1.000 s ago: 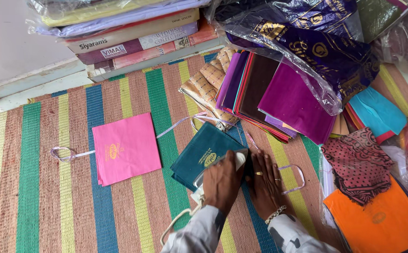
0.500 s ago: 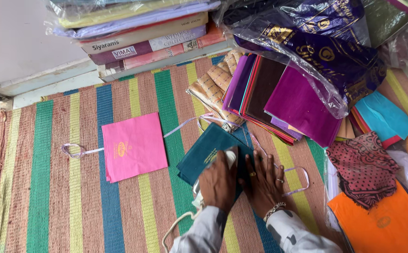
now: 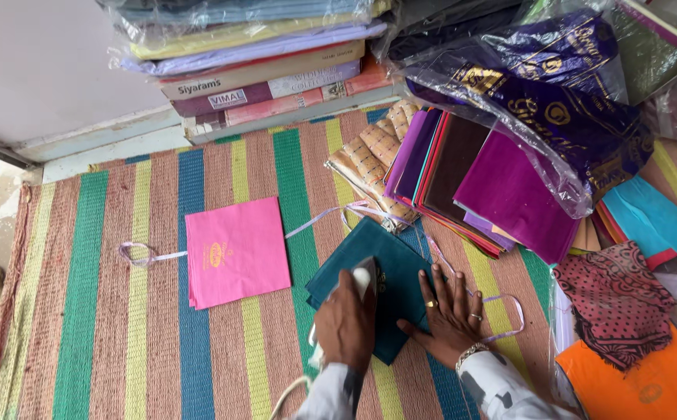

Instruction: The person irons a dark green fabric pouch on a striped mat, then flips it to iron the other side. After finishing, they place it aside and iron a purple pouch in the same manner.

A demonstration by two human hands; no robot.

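Observation:
A dark teal fabric bag (image 3: 391, 272) lies flat on the striped mat (image 3: 136, 342). My left hand (image 3: 346, 323) is closed around a white iron (image 3: 363, 277) that rests on the bag's near left part. Fingers spread, my right hand (image 3: 451, 307) lies flat, pressing the bag's right edge down. A pink fabric bag (image 3: 236, 250) with a pale ribbon handle (image 3: 143, 253) lies flat to the left, apart from both hands.
Folded cloths in purple and maroon (image 3: 478, 183) fan out behind the teal bag. Plastic-wrapped purple packages (image 3: 540, 101) sit at the back right, boxed fabric stacks (image 3: 268, 66) at the back. An orange cloth (image 3: 649, 381) and a patterned maroon cloth (image 3: 614, 303) lie right.
The view has shifted slightly. My left hand with the iron has slid a little over the teal bag. My right hand stays pressed on the bag.

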